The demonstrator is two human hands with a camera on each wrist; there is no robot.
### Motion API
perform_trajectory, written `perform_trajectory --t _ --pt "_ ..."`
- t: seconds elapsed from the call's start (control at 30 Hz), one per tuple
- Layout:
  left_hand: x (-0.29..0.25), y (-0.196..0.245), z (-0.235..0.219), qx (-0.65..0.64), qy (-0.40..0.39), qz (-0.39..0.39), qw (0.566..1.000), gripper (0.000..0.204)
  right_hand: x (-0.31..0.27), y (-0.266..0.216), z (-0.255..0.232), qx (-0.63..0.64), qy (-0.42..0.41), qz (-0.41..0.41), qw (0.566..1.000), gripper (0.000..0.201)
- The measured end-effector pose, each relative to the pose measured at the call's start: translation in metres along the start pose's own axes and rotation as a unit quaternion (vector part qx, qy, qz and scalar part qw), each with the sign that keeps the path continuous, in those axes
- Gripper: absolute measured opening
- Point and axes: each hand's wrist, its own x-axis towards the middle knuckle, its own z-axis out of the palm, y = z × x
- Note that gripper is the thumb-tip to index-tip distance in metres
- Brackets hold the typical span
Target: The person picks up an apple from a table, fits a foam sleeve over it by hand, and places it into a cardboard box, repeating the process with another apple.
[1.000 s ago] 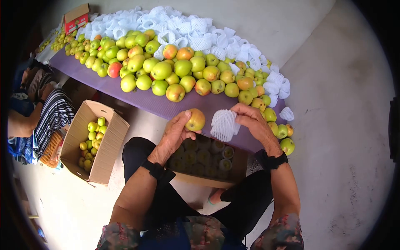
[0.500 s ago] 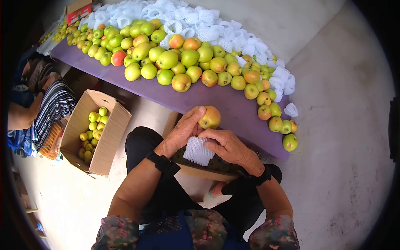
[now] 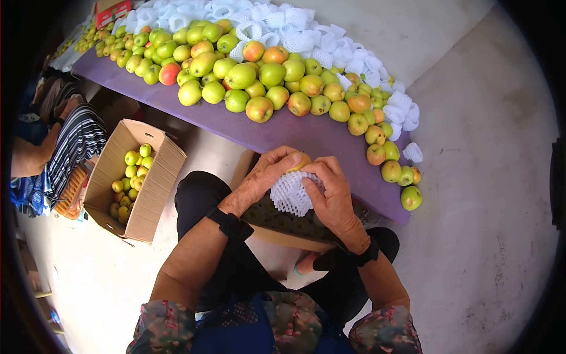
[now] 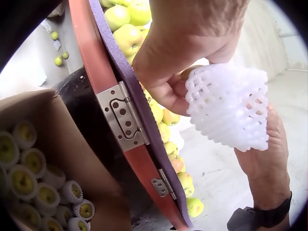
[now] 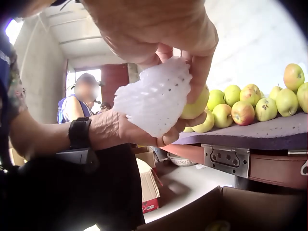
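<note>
My left hand (image 3: 265, 175) grips a yellow-green apple (image 3: 303, 159), its fingers around the fruit. A white foam net sleeve (image 3: 291, 196) covers the apple's near side, and my right hand (image 3: 333, 193) pinches the sleeve at its edge. In the left wrist view the netting (image 4: 228, 108) hides most of the fruit. From the right wrist, bare apple skin (image 5: 196, 107) shows beside the foam, between the two hands. Both hands are close together in front of the purple-topped table (image 3: 236, 127), above an open carton (image 3: 289, 238) of apples in foam sleeves.
Loose apples (image 3: 240, 76) are heaped along the table, with a bank of white foam sleeves (image 3: 283, 23) behind them. On the floor to the left stands a cardboard box (image 3: 159, 194) of bare apples. Another person in striped clothing (image 3: 82, 138) sits beyond it.
The right hand has brought the foam sleeve left to the apple, and the sleeve now covers part of it. The left hand has kept its grip on the apple.
</note>
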Motion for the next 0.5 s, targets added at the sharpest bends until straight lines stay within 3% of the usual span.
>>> perform_trajectory --t 0.17,0.37,0.5 --pt "0.0 -0.006 -0.001 0.016 -0.024 -0.039 0.999 0.033 -0.003 0.01 0.003 0.067 0.009 0.052 0.996 0.016" --pt "-0.004 0.002 0.003 0.009 -0.028 -0.102 0.994 0.046 -0.003 0.016 0.011 0.175 0.016 0.203 0.963 0.011" --pt "-0.008 0.005 0.003 -0.014 -0.073 -0.093 0.993 0.056 -0.002 0.023 0.012 0.174 0.029 0.211 0.961 0.011"
